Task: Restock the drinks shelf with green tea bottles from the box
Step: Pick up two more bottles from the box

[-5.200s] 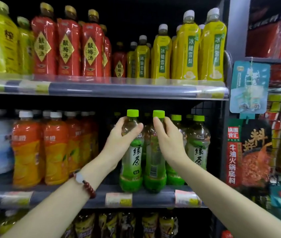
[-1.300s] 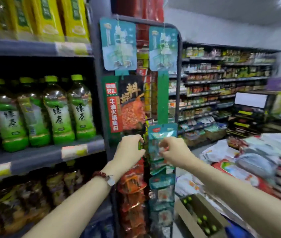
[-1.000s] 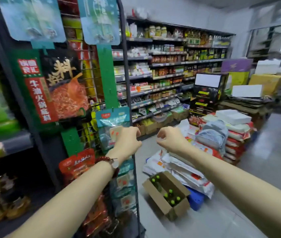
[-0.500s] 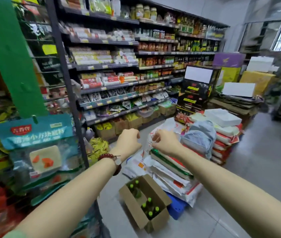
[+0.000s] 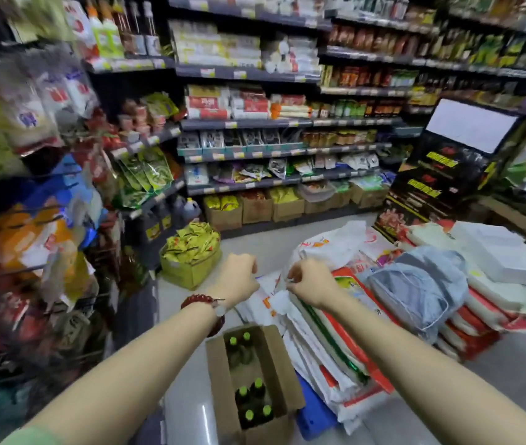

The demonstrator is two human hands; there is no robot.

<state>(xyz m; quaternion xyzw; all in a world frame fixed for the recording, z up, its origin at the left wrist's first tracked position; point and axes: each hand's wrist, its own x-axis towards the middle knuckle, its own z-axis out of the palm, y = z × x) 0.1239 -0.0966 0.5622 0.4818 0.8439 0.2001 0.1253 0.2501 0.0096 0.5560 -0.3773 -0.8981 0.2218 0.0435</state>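
An open cardboard box (image 5: 282, 374) stands on the floor below my arms, and several green tea bottles (image 5: 253, 401) with green caps stand upright in it. My left hand (image 5: 239, 277) hovers above the box's far end with its fingers curled in and nothing in it. A red bead bracelet circles that wrist. My right hand (image 5: 308, 282) is beside it, fingers loosely curled and empty, over a stack of sacks. The drinks shelf is out of view.
Stacked rice sacks (image 5: 335, 348) lie right of the box, with a grey cloth bag (image 5: 415, 284) on top. A blue crate (image 5: 314, 412) sits under them. A hanging snack rack (image 5: 30, 220) crowds the left. A yellow-green carton (image 5: 191, 255) and grocery shelves (image 5: 271, 123) stand ahead.
My view has swung right and down, away from the drinks shelf, and the box on the floor has come closer. Both hands stay raised and empty.
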